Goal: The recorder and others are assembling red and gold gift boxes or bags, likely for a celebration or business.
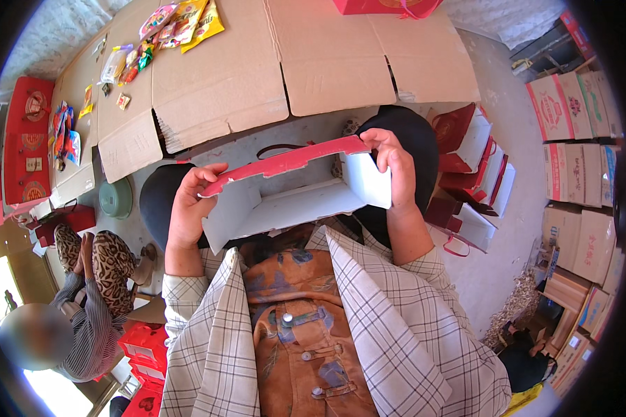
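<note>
Between my two hands is a red paperboard gift box [285,204], held over my lap with its open side toward me and its white inside showing. My left hand [189,201] grips the box's left end, fingers curled over the red top edge. At the right end, my right hand [396,163] has its fingers closed on the corner of the red edge and the white side wall. A dark red cord handle [283,147] shows just beyond the box. Most of the box's outer face is hidden from me.
Flattened cardboard [215,76] covers the table ahead, with snack packets [188,24] at its far left. Several red boxes [469,167] lie on the floor at right. Stacked cartons [577,174] line the right wall. A person [90,306] sits at left near a green basin [115,199].
</note>
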A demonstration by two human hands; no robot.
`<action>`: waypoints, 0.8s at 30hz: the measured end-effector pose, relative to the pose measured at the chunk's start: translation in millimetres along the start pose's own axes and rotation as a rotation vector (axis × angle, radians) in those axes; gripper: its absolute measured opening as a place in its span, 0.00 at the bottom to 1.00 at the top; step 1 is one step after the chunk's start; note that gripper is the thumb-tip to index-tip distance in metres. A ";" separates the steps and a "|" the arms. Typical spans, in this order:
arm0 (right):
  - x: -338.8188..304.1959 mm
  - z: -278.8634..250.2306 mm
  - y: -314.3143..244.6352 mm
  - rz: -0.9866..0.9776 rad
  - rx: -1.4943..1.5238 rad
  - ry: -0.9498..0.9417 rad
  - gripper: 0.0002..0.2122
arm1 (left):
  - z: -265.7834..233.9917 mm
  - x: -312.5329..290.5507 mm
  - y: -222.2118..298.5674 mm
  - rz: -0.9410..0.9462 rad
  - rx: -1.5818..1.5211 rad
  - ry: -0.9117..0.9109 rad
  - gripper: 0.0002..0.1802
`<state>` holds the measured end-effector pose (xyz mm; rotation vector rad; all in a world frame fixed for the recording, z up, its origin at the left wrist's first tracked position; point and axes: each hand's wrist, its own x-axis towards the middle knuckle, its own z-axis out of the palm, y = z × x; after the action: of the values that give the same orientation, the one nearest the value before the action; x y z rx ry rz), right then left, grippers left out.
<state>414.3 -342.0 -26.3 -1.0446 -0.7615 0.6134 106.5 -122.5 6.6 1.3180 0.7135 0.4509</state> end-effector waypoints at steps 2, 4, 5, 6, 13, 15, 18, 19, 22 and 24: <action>-0.1 -1.4 0.1 -0.001 -0.010 -0.006 0.24 | -0.4 -0.3 -1.4 -0.014 -0.097 0.013 0.23; 0.0 -2.7 -0.1 -0.004 -0.020 -0.010 0.24 | -1.2 0.0 -2.4 0.005 -0.125 -0.006 0.23; 0.0 -3.3 -0.3 -0.008 -0.028 -0.018 0.24 | -1.6 0.2 -3.1 0.005 -0.144 -0.007 0.22; 0.1 -3.9 -0.5 -0.011 -0.037 -0.027 0.24 | -2.2 0.6 -3.9 0.013 -0.148 -0.016 0.22; 0.6 -4.7 -2.7 0.009 -0.032 -0.051 0.23 | -7.9 3.9 -14.7 0.043 -0.183 -0.049 0.19; 0.8 -4.2 -3.4 0.018 -0.032 -0.053 0.23 | -9.9 4.3 -16.9 0.035 -0.195 -0.054 0.17; 0.7 -3.7 -4.8 0.023 -0.049 -0.052 0.23 | -11.3 4.2 -18.2 0.028 -0.183 -0.047 0.16; 0.7 -3.7 -5.0 0.023 -0.052 -0.054 0.23 | -11.2 4.4 -18.2 0.035 -0.173 -0.047 0.16; 1.2 -3.6 -4.6 0.018 -0.061 -0.059 0.23 | -10.1 4.9 -16.9 0.044 -0.161 -0.046 0.16; 1.8 -3.1 -3.7 0.008 -0.044 -0.060 0.23 | -9.1 4.8 -15.5 0.046 -0.159 -0.044 0.16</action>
<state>418.2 -343.7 -23.3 -1.0735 -0.8270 0.6395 102.2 -116.1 -10.3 1.1929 0.5991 0.5037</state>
